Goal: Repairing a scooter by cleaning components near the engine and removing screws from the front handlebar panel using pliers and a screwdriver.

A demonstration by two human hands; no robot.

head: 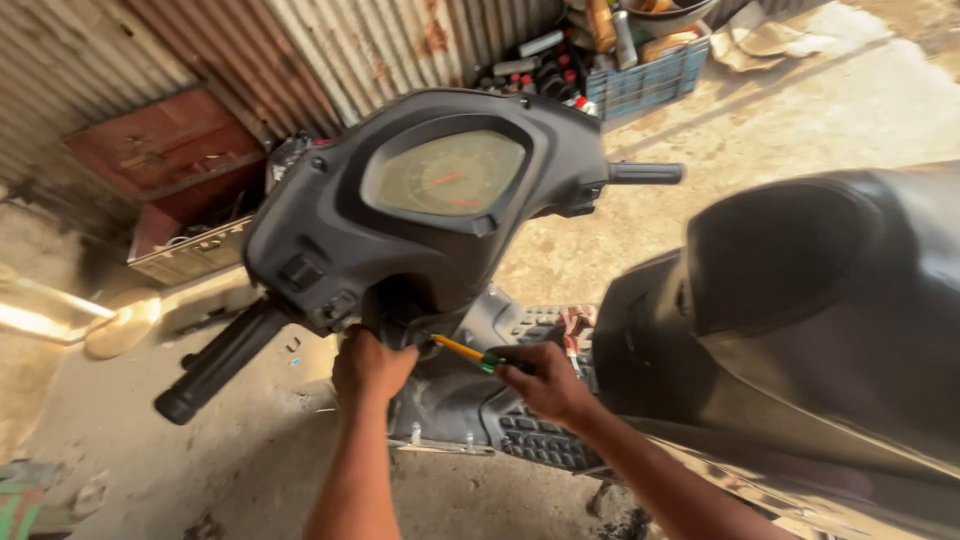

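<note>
my right hand [548,380] w/ fingers closed on a yellow-green screwdriver [466,352] (tip under scooter handlebar cover [330,215]); left hand [370,365] fingers curled against it.

Screwdriver [470,353] in the right hand [545,380]: yellow shaft, green and black handle. Handlebar cover [330,215] above the grip: matte black. Speedometer [450,172]: pale olive face, red needle. Seat [820,270] right of the grip: black. Corrugated wall [330,40]: grey with rust streaks. Crate [650,80]: blue.
</note>
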